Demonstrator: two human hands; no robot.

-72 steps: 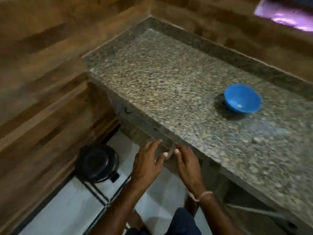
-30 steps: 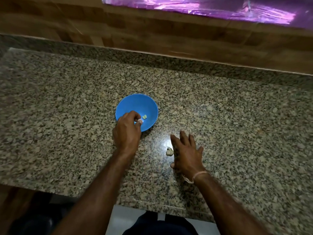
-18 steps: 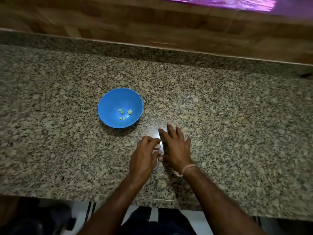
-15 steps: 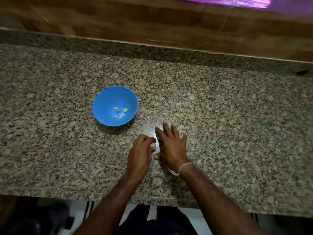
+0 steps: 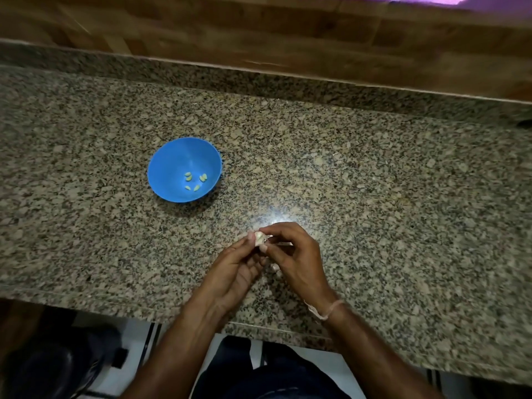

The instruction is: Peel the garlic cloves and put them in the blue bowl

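Granite tabletop (image 5: 374, 197) beneath. Pinches one garlic clove (image 5: 259, 238) between left hand (image 5: 233, 272) and right hand (image 5: 296, 260), both curled round it, forearms converging. Holds it near the front edge.

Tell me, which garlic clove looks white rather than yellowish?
The white clove, pinched between the left hand and right hand above the counter. The yellowish cloves all lie inside the blue bowl, apart from it.

Left forearm (image 5: 184, 335) and right forearm (image 5: 371, 347) reach forward and converge. Left hand (image 5: 234, 272), palm facing inward, and right hand (image 5: 298, 259), back uppermost, meet at curled fingertips, both pinching one garlic clove (image 5: 259, 238).
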